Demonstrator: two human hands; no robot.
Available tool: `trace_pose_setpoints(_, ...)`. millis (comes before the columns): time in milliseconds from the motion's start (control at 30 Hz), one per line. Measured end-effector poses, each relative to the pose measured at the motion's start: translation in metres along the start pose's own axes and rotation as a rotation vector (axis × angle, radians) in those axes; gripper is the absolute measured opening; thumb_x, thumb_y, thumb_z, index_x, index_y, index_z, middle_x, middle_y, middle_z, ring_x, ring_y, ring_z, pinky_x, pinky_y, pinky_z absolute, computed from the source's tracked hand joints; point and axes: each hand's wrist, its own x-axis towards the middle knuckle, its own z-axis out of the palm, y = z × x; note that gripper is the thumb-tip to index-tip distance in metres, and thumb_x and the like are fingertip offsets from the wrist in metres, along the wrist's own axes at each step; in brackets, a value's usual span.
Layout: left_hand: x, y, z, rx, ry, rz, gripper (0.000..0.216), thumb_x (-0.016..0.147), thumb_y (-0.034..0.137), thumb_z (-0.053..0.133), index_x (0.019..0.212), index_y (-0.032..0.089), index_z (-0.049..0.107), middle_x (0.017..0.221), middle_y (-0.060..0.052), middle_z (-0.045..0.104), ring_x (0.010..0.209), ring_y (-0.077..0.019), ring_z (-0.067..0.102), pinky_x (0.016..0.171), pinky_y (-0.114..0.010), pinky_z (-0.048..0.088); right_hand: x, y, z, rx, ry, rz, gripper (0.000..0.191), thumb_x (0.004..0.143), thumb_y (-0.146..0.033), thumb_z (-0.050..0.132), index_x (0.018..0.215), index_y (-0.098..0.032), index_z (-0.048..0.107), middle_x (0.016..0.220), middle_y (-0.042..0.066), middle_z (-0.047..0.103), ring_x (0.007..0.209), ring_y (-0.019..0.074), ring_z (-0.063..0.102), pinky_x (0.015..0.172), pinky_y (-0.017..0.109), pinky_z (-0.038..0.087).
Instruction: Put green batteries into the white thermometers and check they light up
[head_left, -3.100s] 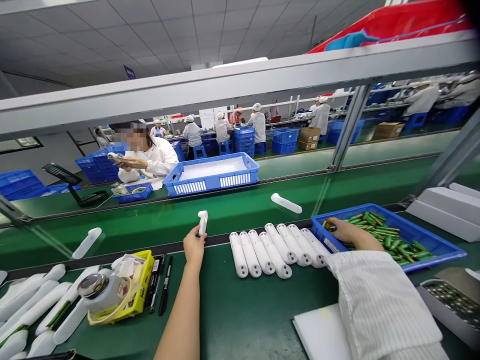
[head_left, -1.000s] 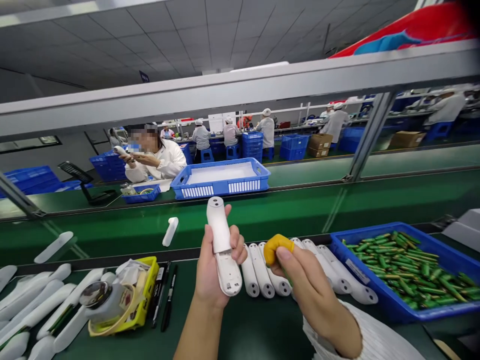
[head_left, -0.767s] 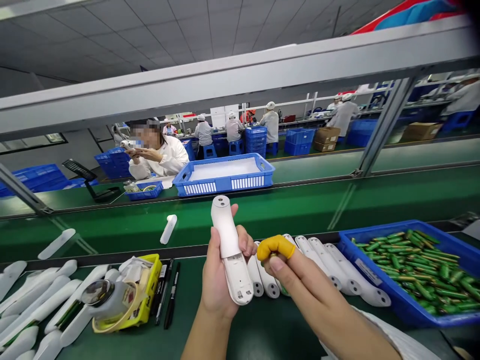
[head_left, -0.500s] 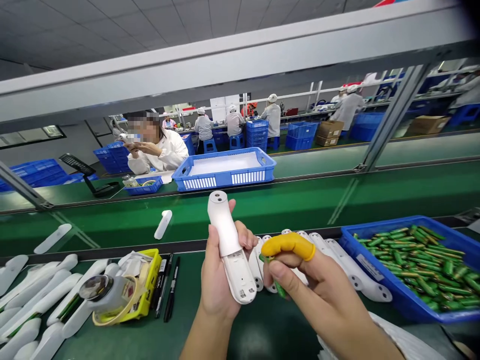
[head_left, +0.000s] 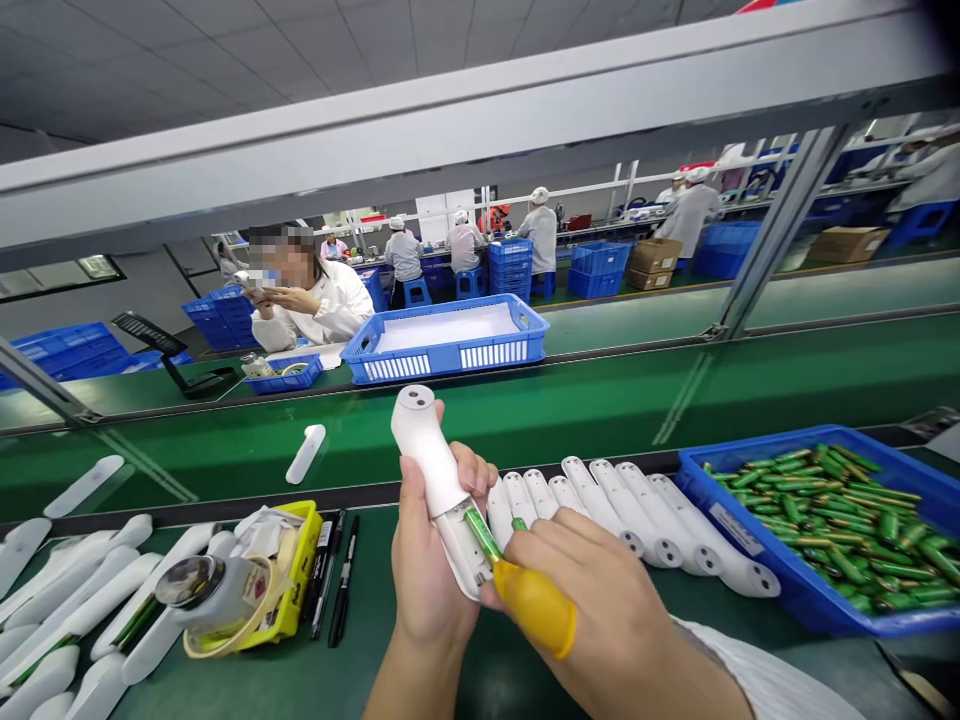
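My left hand (head_left: 431, 570) is wrapped round a white handheld device (head_left: 431, 455), held tilted with two dark round openings at its top end. Its lower part has an uncovered battery compartment. A green battery (head_left: 482, 533) lies in that compartment, at least in part. My right hand (head_left: 592, 590), with a yellow finger cot (head_left: 536, 605) on one finger, presses at the battery's lower end. The tip of a second green battery (head_left: 519, 524) sticks out from under the curled fingers; the rest is hidden.
A blue bin (head_left: 750, 545) of green batteries stands right, beside a row of white devices (head_left: 660, 515). More white pieces (head_left: 97, 570), a yellow basket (head_left: 300, 590) and pens (head_left: 343, 580) lie left. Across the green belt (head_left: 600, 400) are a blue tray (head_left: 450, 355) and a co-worker (head_left: 337, 295).
My right hand has moved left and down onto the device, and a battery now shows in the compartment. My left hand and the device have shifted slightly left.
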Motion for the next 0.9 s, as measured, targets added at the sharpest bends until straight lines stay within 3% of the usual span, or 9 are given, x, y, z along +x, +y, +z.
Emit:
trace_pose_setpoints(67, 0.000, 0.001, -0.001, 0.016, -0.045, 0.004, 0.039, 0.096, 0.040, 0.028, 0.099, 0.023, 0.063, 0.067, -0.001, 0.042, 0.063, -0.0115, 0.041, 0.069, -0.024, 0.043, 0.000, 0.001, -0.001, 0.063, -0.078, 0.015, 0.025, 0.092, -0.012, 0.043, 0.068, -0.019, 0.047, 0.060, 0.000, 0.053, 0.055, 0.0126, 0.044, 0.052, 0.026, 0.031)
trace_pose_setpoints(200, -0.004, 0.001, -0.001, 0.052, -0.214, 0.000, 0.051, 0.096, 0.043, 0.026, 0.069, 0.016, 0.060, 0.068, -0.003, 0.045, 0.065, -0.0119, 0.043, 0.072, -0.023, 0.045, -0.003, 0.001, -0.008, 0.308, -0.217, 0.375, 0.013, 0.090, -0.030, 0.052, 0.083, -0.019, 0.052, 0.071, 0.001, 0.058, 0.061, 0.0140, 0.051, 0.052, 0.024, 0.039)
trace_pose_setpoints(367, -0.006, 0.000, 0.000, 0.067, -0.239, 0.034, 0.044, 0.094, 0.043, 0.035, 0.068, 0.017, 0.060, 0.068, -0.002, 0.045, 0.068, -0.0121, 0.046, 0.079, -0.023, 0.045, -0.003, 0.005, -0.003, 0.632, -0.369, 0.659, 0.009, 0.090, -0.027, 0.050, 0.090, -0.019, 0.054, 0.072, 0.000, 0.057, 0.062, 0.0127, 0.051, 0.052, 0.023, 0.040)
trace_pose_setpoints(500, 0.000, 0.004, -0.003, 0.068, -0.146, 0.019, 0.029, 0.092, 0.042, 0.041, 0.101, 0.025, 0.062, 0.073, -0.001, 0.046, 0.072, -0.0129, 0.048, 0.076, -0.025, 0.047, 0.003, 0.019, -0.005, 0.848, -0.212, 0.687, 0.014, 0.088, -0.028, 0.052, 0.099, -0.019, 0.055, 0.088, 0.003, 0.061, 0.073, 0.0131, 0.056, 0.065, 0.025, 0.047)
trace_pose_setpoints(600, 0.003, 0.008, -0.005, 0.090, -0.107, 0.022, 0.032, 0.091, 0.042, 0.044, 0.118, 0.029, 0.054, 0.078, -0.001, 0.048, 0.074, -0.0133, 0.049, 0.076, -0.027, 0.047, 0.008, 0.028, -0.015, 0.960, -0.063, 0.798, 0.019, 0.087, -0.030, 0.054, 0.102, -0.018, 0.054, 0.091, 0.005, 0.064, 0.053, 0.0085, 0.053, 0.052, 0.023, 0.048)
trace_pose_setpoints(700, 0.003, 0.010, -0.005, 0.081, -0.092, 0.003, 0.029, 0.092, 0.037, 0.043, 0.116, 0.027, 0.055, 0.081, -0.002, 0.048, 0.075, -0.0132, 0.051, 0.077, -0.028, 0.048, 0.010, 0.029, -0.023, 0.860, 0.066, 0.869, 0.023, 0.082, -0.037, 0.062, 0.093, -0.017, 0.057, 0.080, 0.005, 0.066, 0.041, 0.0062, 0.047, 0.039, 0.020, 0.041)
trace_pose_setpoints(900, -0.001, 0.005, -0.007, 0.125, -0.148, -0.035, 0.017, 0.088, 0.026, 0.047, 0.085, 0.018, 0.061, 0.089, -0.004, 0.051, 0.085, -0.0153, 0.053, 0.079, -0.028, 0.050, 0.011, 0.016, -0.020, 0.972, 0.146, 0.881, 0.026, 0.077, -0.040, 0.068, 0.084, -0.018, 0.055, 0.067, 0.002, 0.065, 0.044, 0.0117, 0.058, 0.044, 0.024, 0.051)
